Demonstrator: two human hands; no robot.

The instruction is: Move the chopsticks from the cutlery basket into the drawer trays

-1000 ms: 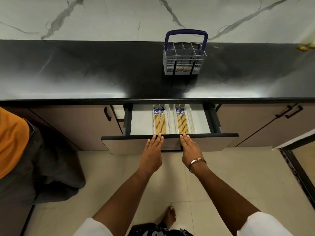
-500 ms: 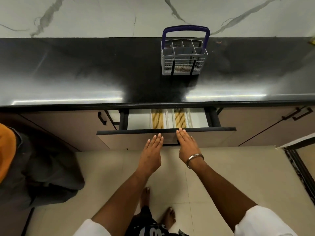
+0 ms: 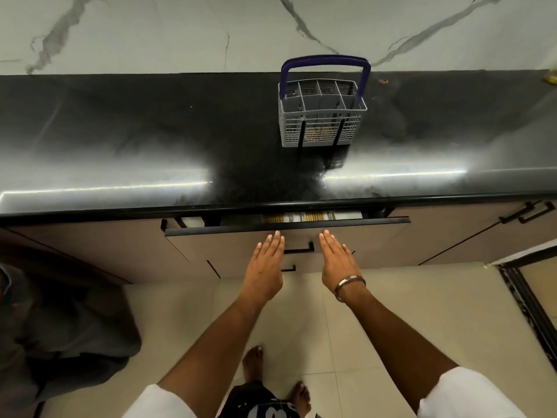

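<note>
Stood barefoot on pale floor tiles (image 3: 391, 312), both arms stretched forward. Held the left hand (image 3: 266, 260) and the right hand (image 3: 337, 260) flat, fingers straight and together, grasping nothing. Set the fingertips against the drawer front (image 3: 229, 245), one hand to each side of its black handle (image 3: 298, 250). Wore a metal bangle (image 3: 349, 286) on the right wrist.

Found the drawer open only by a narrow slit under the edge of the black countertop (image 3: 150, 131). Glimpsed through that slit two bundles of chopsticks (image 3: 272, 218) lying in the drawer trays (image 3: 294, 218), side by side and apart.

Judged the step in hand to be shutting the drawer, with the sorting seemingly done. Called for an even push from both palms, so as not to skew the front on its runners. Called also for a slow last stretch, lest a slam jolt the sticks out of their trays. Advisable, too, to keep the fingertips below the top edge, clear of the closing gap.

Farther back, saw the grey cutlery basket (image 3: 321, 116) upright on the countertop near the marble wall (image 3: 180, 31), blue carrying handle raised. Made out no sticks rising above its compartments. Could not tell whether the tan patch behind its front mesh was a chopstick or something else.
</note>
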